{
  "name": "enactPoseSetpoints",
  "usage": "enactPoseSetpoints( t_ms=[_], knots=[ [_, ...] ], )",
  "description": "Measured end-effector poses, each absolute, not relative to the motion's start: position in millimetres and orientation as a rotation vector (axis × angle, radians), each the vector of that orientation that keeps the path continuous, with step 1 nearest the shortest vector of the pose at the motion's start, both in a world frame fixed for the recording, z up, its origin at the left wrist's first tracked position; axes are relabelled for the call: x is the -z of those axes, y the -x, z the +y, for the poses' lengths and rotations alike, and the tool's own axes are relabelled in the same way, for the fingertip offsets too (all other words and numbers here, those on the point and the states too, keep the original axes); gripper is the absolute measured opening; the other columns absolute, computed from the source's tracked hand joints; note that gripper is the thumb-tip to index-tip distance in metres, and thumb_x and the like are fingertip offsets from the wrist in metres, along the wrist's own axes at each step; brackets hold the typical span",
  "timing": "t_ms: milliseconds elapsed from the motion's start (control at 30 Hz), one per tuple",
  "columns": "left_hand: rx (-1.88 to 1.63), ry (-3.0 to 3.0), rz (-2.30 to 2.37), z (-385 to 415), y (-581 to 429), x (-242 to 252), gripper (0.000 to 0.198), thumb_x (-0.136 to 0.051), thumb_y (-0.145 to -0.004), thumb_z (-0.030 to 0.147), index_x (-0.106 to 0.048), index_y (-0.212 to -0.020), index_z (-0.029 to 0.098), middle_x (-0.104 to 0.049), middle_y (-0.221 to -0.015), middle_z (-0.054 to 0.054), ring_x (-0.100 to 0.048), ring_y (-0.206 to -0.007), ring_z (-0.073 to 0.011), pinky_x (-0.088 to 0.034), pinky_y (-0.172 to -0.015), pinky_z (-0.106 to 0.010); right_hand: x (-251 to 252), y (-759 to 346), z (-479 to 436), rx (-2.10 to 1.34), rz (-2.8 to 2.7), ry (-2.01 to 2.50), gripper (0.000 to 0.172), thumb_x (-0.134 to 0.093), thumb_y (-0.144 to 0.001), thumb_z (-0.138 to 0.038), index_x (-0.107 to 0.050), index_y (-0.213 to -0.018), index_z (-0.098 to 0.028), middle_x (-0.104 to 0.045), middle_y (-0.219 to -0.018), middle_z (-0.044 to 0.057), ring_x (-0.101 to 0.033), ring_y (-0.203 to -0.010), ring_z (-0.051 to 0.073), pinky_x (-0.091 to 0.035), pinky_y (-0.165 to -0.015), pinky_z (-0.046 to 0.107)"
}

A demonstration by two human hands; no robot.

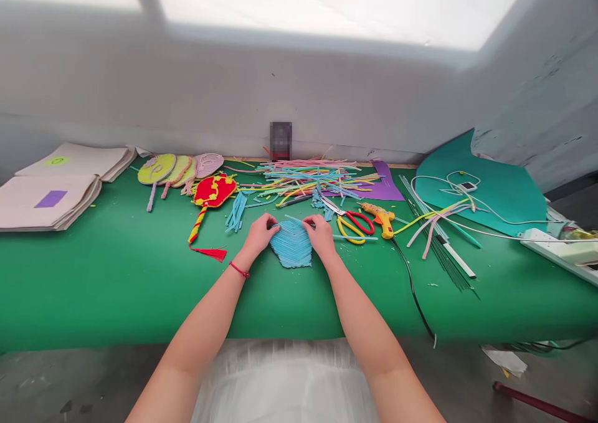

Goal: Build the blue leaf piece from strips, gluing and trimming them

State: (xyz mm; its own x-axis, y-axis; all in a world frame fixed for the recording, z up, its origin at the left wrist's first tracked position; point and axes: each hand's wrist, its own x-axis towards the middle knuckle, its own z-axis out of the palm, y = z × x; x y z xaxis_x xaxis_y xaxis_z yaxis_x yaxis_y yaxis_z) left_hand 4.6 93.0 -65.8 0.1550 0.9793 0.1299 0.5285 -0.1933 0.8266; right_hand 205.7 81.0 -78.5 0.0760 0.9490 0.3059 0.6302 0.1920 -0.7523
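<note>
One blue woven piece (292,245), two scissors (360,222), one glue gun (380,216), one red fan (213,190), two beige pads (28,208).

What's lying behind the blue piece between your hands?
Behind the blue piece lie a pile of coloured strips and scissors. Left hand and right hand grip and hide its top corners.

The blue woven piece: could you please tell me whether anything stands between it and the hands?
Nothing visible does: the left hand and right hand grip the blue woven piece at its upper corners. The scissors lie apart, to its right.
</note>
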Motion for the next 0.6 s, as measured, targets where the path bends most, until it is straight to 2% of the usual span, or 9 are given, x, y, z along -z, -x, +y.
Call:
enactPoseSetpoints(
  t_ms=[100,233,400,600],
  knots=[
    [-0.898,-1.694,1.411,94.1,-3.9,64.9,0.015,-0.057,-0.076,0.025,-0.055,-0.089,0.019,-0.062,-0.079,-0.002,-0.059,-0.073,-0.0157,-0.047,-0.069,-0.028,77.2,-206.5,81.4,-0.515,-1.597,1.517,0.013,-0.050,-0.083,-0.027,-0.061,-0.080,-0.020,-0.061,-0.089,0.006,-0.058,-0.080,0.019,-0.046,-0.076,0.034],
    [-0.826,-1.754,1.440,95.7,1.8,62.9,0.027,-0.055,-0.076,0.025,-0.060,-0.102,0.019,-0.062,-0.078,-0.001,-0.057,-0.069,-0.0145,-0.046,-0.065,-0.026,78.0,-207.6,83.3,-0.563,-1.594,1.512,0.011,-0.052,-0.081,-0.027,-0.061,-0.080,-0.020,-0.062,-0.087,0.005,-0.059,-0.076,0.017,-0.047,-0.075,0.032],
    [-0.683,-1.884,1.544,93.0,5.9,60.6,0.020,-0.055,-0.075,0.025,-0.067,-0.090,0.020,-0.065,-0.078,-0.003,-0.059,-0.074,-0.0179,-0.045,-0.067,-0.028,78.7,-208.5,83.5,-0.577,-1.632,1.523,0.012,-0.051,-0.081,-0.027,-0.061,-0.078,-0.020,-0.063,-0.086,0.005,-0.059,-0.073,0.017,-0.047,-0.071,0.031],
    [-0.616,-2.035,1.622,86.5,2.7,59.1,0.017,-0.057,-0.076,0.021,-0.067,-0.089,0.021,-0.061,-0.083,-0.004,-0.058,-0.073,-0.0174,-0.046,-0.068,-0.029,76.9,-208.1,80.3,-0.571,-1.683,1.566,0.012,-0.052,-0.081,-0.027,-0.062,-0.079,-0.022,-0.063,-0.087,0.004,-0.056,-0.068,0.016,-0.046,-0.068,0.031]
  ],
)
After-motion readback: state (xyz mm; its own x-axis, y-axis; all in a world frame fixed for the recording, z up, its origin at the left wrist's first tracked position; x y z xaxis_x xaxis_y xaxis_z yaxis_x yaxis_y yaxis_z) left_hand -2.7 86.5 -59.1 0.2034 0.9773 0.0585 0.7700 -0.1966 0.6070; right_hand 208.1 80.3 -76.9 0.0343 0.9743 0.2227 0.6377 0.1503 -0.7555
